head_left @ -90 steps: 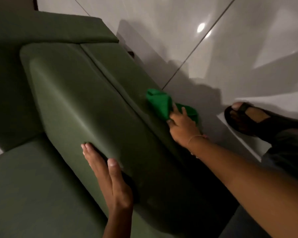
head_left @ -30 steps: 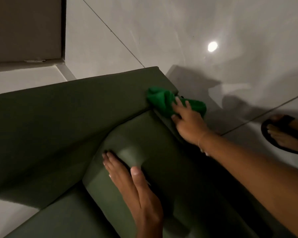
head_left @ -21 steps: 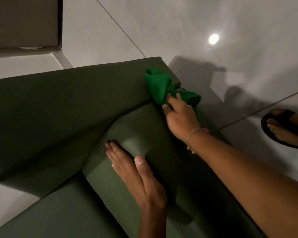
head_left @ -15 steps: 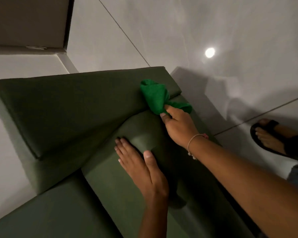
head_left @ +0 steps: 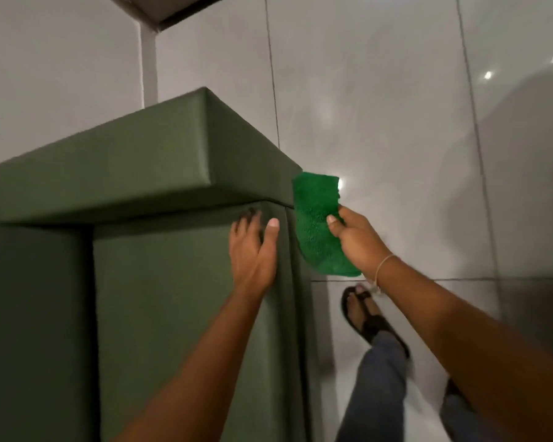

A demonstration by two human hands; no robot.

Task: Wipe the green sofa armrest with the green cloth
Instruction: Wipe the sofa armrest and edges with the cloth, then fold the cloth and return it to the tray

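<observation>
The dark green sofa armrest (head_left: 179,298) runs up the middle of the view and meets the sofa back (head_left: 115,173) at the far end. My left hand (head_left: 253,250) lies flat on the armrest near that far end, fingers spread, holding nothing. My right hand (head_left: 358,240) grips the bright green cloth (head_left: 316,224) between thumb and fingers. The cloth hangs in the air just off the armrest's right edge, beside the back's corner, apart from the upholstery.
A pale glossy tiled floor (head_left: 396,138) lies to the right of the sofa. My foot in a black sandal (head_left: 367,317) and a jeans leg (head_left: 377,393) stand on it close to the armrest's side. A white wall (head_left: 61,59) is behind the sofa back.
My right hand has lifted the cloth off the armrest's far corner, out over the floor. My left hand has slid forward along the armrest. The view has swung a lot.
</observation>
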